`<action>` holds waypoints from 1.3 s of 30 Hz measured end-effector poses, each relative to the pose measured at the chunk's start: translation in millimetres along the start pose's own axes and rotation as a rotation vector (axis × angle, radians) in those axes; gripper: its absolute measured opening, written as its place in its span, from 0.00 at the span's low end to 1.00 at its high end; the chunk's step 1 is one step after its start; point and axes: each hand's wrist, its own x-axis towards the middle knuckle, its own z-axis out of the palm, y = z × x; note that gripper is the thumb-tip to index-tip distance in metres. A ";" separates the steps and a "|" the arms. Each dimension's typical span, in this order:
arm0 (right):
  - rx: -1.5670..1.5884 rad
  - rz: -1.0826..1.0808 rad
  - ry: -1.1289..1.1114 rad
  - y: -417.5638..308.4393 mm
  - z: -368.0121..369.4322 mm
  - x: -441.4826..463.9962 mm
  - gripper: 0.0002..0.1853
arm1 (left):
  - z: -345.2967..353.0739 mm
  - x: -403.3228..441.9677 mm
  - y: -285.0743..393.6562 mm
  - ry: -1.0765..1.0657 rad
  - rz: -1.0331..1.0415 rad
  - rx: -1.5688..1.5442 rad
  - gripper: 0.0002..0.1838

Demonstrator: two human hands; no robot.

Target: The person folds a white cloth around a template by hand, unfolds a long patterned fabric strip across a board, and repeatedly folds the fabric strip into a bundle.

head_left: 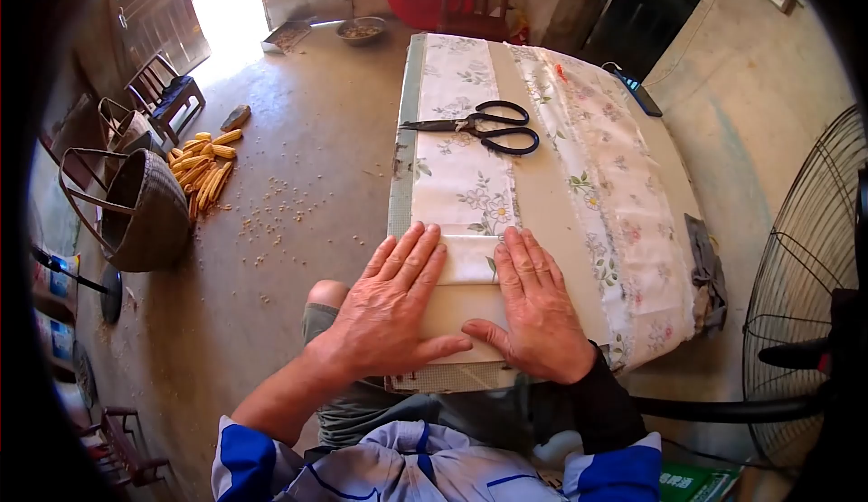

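Note:
A long strip of white floral cloth runs down the left part of the table, its near end folded over. My left hand lies flat with fingers spread a little, its fingertips on the left edge of the fold. On the fold's right edge rests my right hand, also flat, its thumb pointing left. Neither hand grips anything. Black-handled scissors lie across the far part of the strip, tips to the left. More floral cloth covers the table's right side.
A phone lies at the table's far right edge, and a grey cloth hangs at the right. Beyond it stands a fan. Corn cobs and a basket are on the floor at left. A chair stands behind the table.

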 end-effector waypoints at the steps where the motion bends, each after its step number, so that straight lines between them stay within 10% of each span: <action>1: 0.002 0.002 -0.004 -0.1 -0.1 -0.1 0.53 | -1.7 -2.2 -1.3 -0.005 0.008 -0.001 0.61; 27: 0.023 -0.004 -0.010 -19.3 -13.4 -43.2 0.57 | -11.9 -1.6 6.1 -0.090 -0.015 0.045 0.66; 39: -0.154 -0.187 0.186 4.0 -26.0 -1.5 0.19 | 1.9 5.7 0.3 0.166 -0.028 0.004 0.43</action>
